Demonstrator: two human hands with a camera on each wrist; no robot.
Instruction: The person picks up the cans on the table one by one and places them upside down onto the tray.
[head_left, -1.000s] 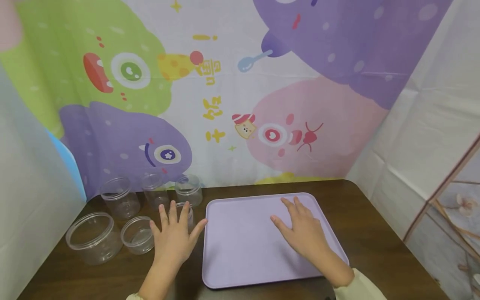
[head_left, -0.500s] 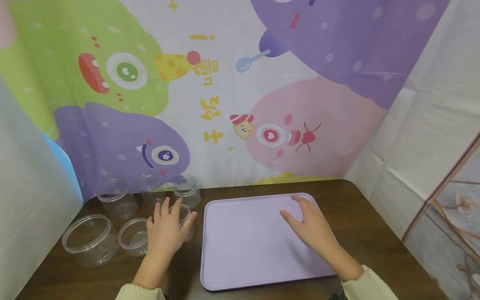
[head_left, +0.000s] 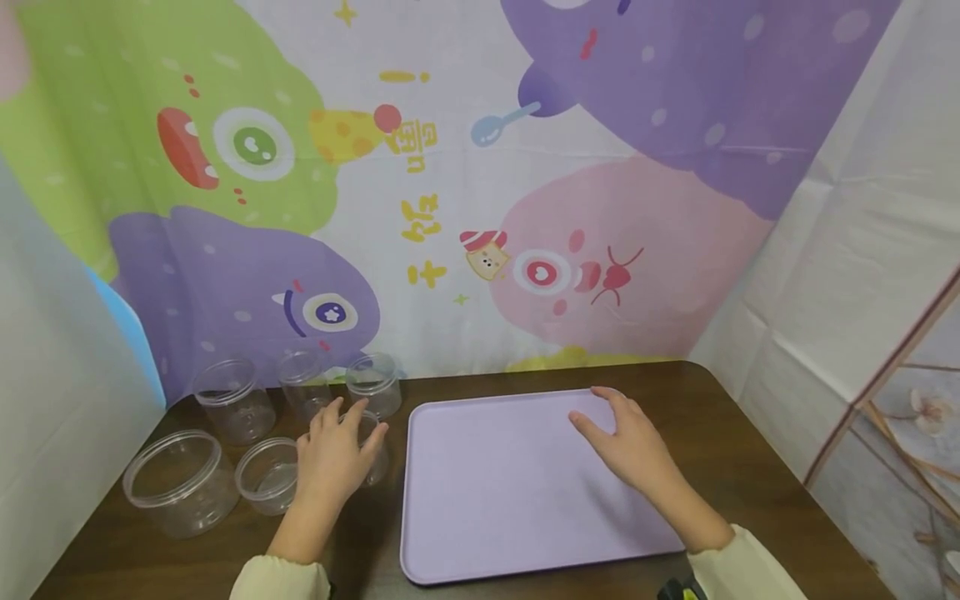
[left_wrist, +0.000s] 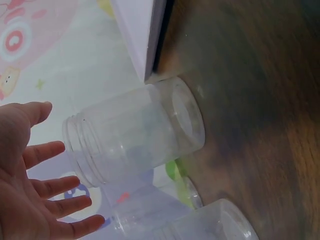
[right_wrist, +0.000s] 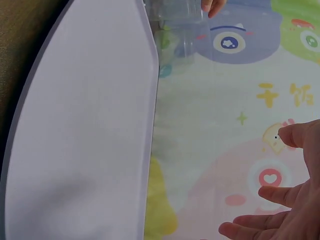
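Note:
My left hand (head_left: pixel 330 461) hovers at the mouth of a clear plastic jar (left_wrist: pixel 125 132), fingers apart and slightly bent. In the left wrist view the fingertips lie close to the jar's threaded rim; whether any touches it I cannot tell. The head view shows part of that jar hidden behind the hand. Over the right side of a lilac tray (head_left: pixel 502 492), my right hand (head_left: pixel 633 450) is held in the air with its fingers relaxed and nothing in them. A shadow from it falls on the tray.
More clear lidless jars stand at the left of the dark wooden table (head_left: pixel 757 500): a wide jar (head_left: pixel 183 492), a low jar (head_left: pixel 268 479), and several taller ones, including a jar (head_left: pixel 236 408) near the back. A cartoon-printed cloth (head_left: pixel 442 333) hangs behind the table.
My left hand has shifted slightly left and its spread fingers have relaxed near the jar. The right hand has drifted right over the tray. The jars and tray have stayed in place.

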